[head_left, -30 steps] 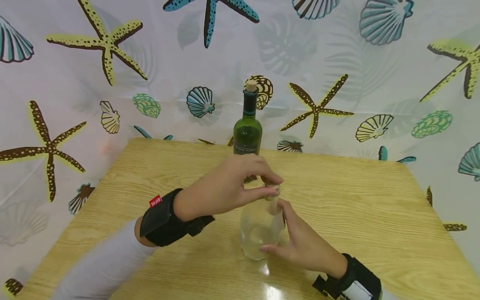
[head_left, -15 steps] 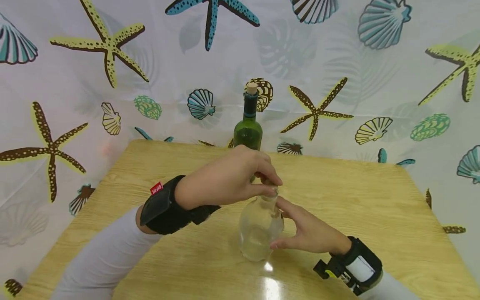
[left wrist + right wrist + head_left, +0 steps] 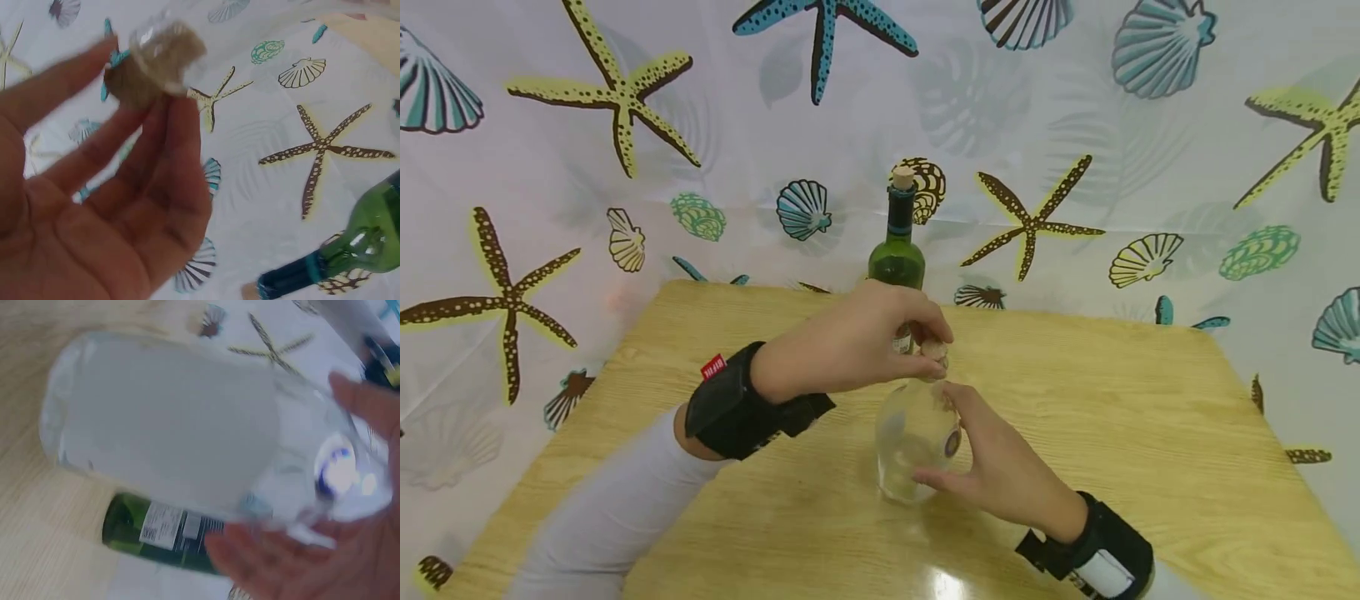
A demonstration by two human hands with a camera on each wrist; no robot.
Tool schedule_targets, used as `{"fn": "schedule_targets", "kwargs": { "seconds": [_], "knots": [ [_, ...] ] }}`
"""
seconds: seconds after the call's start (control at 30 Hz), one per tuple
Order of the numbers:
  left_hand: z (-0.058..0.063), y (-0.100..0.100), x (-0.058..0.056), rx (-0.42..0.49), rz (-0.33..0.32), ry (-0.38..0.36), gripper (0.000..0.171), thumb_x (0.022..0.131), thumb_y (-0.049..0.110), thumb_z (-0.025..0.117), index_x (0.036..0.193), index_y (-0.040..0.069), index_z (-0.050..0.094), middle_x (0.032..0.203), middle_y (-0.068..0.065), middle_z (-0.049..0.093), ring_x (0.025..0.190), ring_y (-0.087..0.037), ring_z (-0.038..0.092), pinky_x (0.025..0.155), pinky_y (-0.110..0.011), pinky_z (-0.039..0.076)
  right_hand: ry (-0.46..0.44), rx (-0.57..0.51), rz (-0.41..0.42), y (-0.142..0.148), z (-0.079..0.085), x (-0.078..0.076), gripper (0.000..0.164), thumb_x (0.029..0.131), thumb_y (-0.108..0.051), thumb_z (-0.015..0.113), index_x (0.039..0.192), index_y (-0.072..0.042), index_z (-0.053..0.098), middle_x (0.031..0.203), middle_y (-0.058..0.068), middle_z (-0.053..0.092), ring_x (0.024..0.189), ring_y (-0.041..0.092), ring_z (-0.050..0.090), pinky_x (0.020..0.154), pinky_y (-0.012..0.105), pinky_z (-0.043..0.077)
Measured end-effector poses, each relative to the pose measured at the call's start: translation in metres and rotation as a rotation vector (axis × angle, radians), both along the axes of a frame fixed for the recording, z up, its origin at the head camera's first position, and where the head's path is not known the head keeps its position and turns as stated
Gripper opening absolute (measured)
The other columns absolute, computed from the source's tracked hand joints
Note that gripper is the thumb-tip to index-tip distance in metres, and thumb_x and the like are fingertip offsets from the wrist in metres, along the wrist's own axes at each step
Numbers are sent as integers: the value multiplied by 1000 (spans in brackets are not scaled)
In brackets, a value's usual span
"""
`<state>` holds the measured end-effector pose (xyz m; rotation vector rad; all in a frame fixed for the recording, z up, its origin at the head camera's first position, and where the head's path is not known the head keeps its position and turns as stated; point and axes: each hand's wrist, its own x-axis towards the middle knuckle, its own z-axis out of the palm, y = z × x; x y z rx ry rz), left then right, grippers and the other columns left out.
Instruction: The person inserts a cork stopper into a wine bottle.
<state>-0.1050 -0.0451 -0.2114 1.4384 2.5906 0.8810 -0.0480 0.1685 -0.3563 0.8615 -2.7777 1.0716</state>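
Observation:
My left hand [image 3: 857,342] pinches a cork [image 3: 935,352] between thumb and fingers, right at the mouth of a clear glass bottle. In the left wrist view the cork [image 3: 131,81] has its wider end outside, and its narrower part shows through the glass neck [image 3: 169,40]. My right hand [image 3: 1007,471] grips the clear glass bottle [image 3: 901,433] around its side, thumb toward me. That bottle is squat and round-shouldered, with a small round sticker [image 3: 952,442] near the right fingers. In the right wrist view the bottle's body [image 3: 169,419] fills the middle.
Behind my left hand stands a green wine bottle [image 3: 897,258] with a cork stopper [image 3: 903,177] in its top. The wooden table [image 3: 1112,400] ends at a white cloth backdrop [image 3: 865,108] printed with starfish and shells.
The left hand has shifted slightly up and left with the cork. The clear bottle has moved a little back, and its round sticker now shows. The green bottle stays put.

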Motion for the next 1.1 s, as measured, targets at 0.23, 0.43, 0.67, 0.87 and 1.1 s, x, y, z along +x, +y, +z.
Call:
{"fn": "schedule_targets", "kwargs": {
  "seconds": [0.23, 0.43, 0.67, 0.87, 1.1],
  "knots": [
    [-1, -13, -27, 17, -282, -107, 23, 89, 17, 73, 112, 10, 73, 105, 6, 68, 95, -3, 61, 86, -23, 51, -349, -187, 309, 28, -2, -41, 88, 83, -22, 80, 153, -25, 27, 155, -2, 31, 140, 23, 32, 106, 50, 38],
    [-6, -11, -27, 51, -306, -67, 20, 91, 14, 70, 110, 10, 75, 97, 6, 68, 87, -2, 59, 71, -23, 52, -357, -184, 385, 29, -14, -53, 78, 84, -21, 80, 149, -26, 36, 148, -6, 43, 135, 19, 41, 106, 49, 39],
    [-12, -8, -14, 88, -200, 67, 19, 90, 17, 72, 106, 9, 76, 90, 5, 65, 80, -1, 59, 69, -20, 51, -257, -173, 247, 21, -6, -33, 81, 81, -30, 81, 148, -17, 36, 142, 1, 48, 130, 22, 45, 99, 46, 46],
    [-12, -5, -1, 81, -58, 86, 17, 89, 18, 73, 103, 9, 76, 93, 4, 67, 71, -1, 58, 62, -18, 49, -38, 2, -37, 0, -1, -1, 93, 78, -53, 77, 146, -7, 35, 138, 9, 50, 120, 23, 55, 89, 36, 53],
    [11, -5, -6, -43, -96, -22, 20, 88, 19, 74, 107, 10, 74, 100, 5, 70, 78, -1, 60, 76, -22, 51, -160, -17, 95, 12, 8, -16, 88, 78, -52, 77, 147, -19, 32, 143, 1, 44, 127, 19, 48, 97, 41, 48]
  ]
}}
